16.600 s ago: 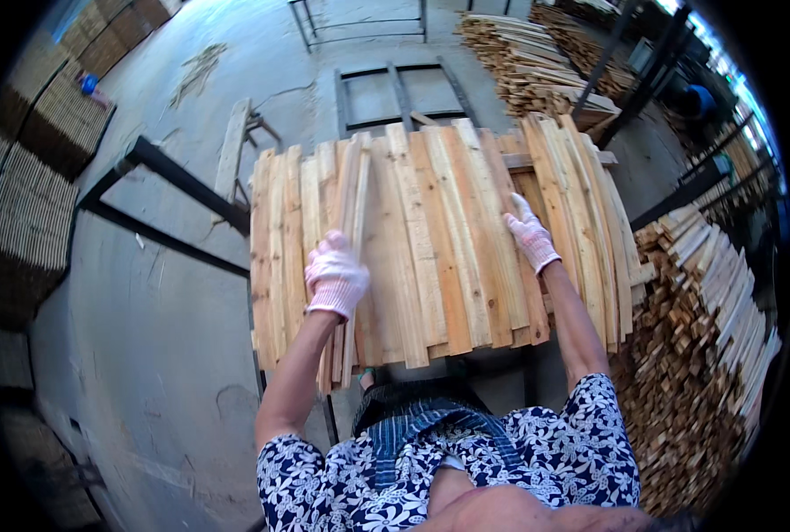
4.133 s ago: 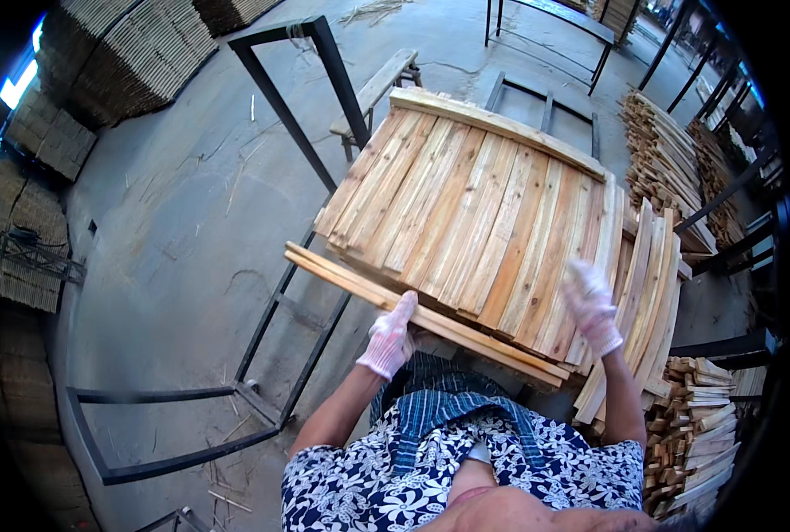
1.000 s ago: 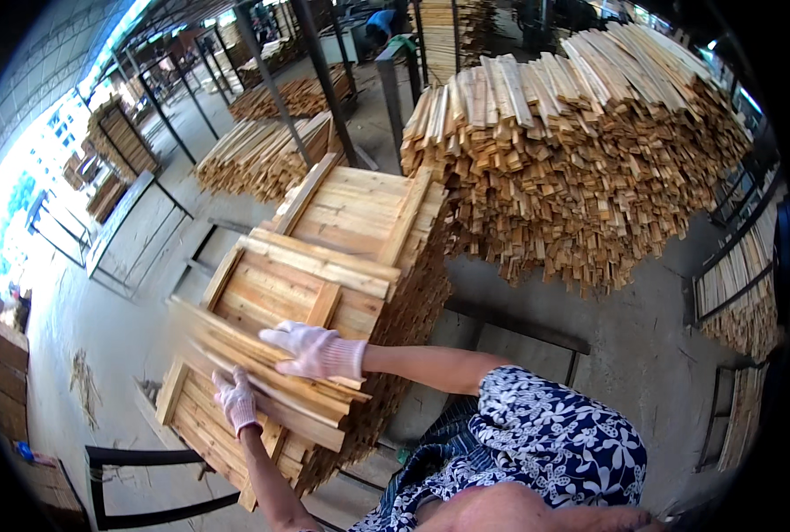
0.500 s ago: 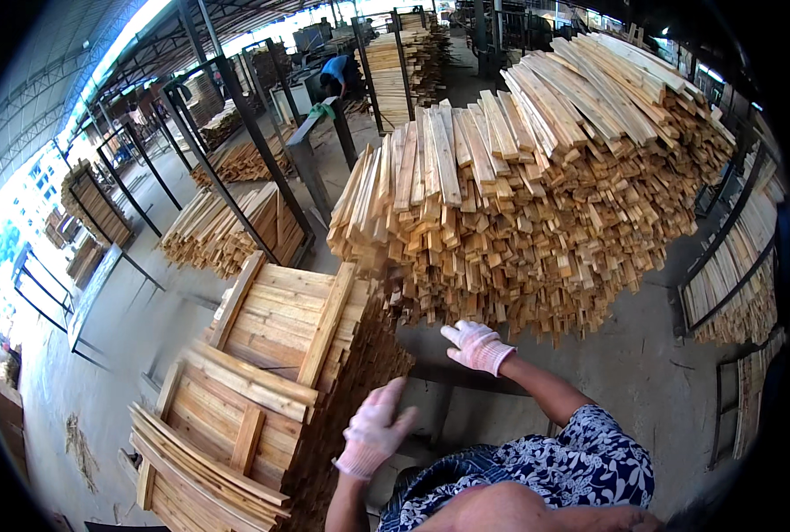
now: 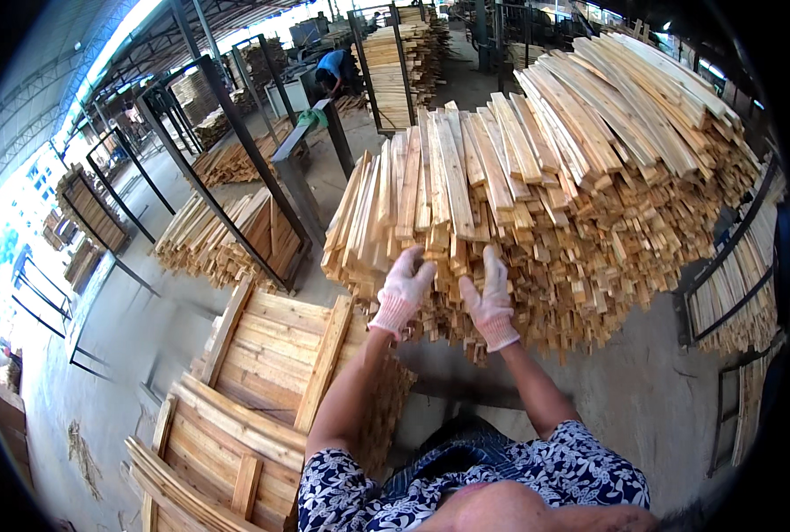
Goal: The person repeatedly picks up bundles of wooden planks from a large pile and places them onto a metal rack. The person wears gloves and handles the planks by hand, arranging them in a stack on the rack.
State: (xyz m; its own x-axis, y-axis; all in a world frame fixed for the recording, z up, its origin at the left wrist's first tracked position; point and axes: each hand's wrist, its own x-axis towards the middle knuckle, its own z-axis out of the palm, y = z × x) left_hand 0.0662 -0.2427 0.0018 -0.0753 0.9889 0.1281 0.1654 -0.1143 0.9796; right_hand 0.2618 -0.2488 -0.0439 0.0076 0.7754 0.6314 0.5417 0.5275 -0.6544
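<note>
My left hand (image 5: 404, 288), in a pale knitted glove, is raised at the near left face of a big pile of wooden slats (image 5: 581, 239). Its fingers reach toward the slat ends, and I cannot tell whether they touch. A short way to its right is my right hand (image 5: 490, 300), gloved the same way, fingers stretched up and thumb apart in front of the slat ends. Neither glove has a slat in it. The upper slats lie fanned out, with their cut ends facing me.
At my lower left stands a stack of slats (image 5: 275, 341) with crosswise strips on top. Black metal frames (image 5: 253, 151) and further slat piles (image 5: 213, 226) fill the left and back. Another person (image 5: 333, 71) in blue bends over far off. A racked pile (image 5: 741, 266) stands at right.
Both hands have moved up and forward to the big pile; the left came from beside the lower-left stack. The view has shifted slightly.
</note>
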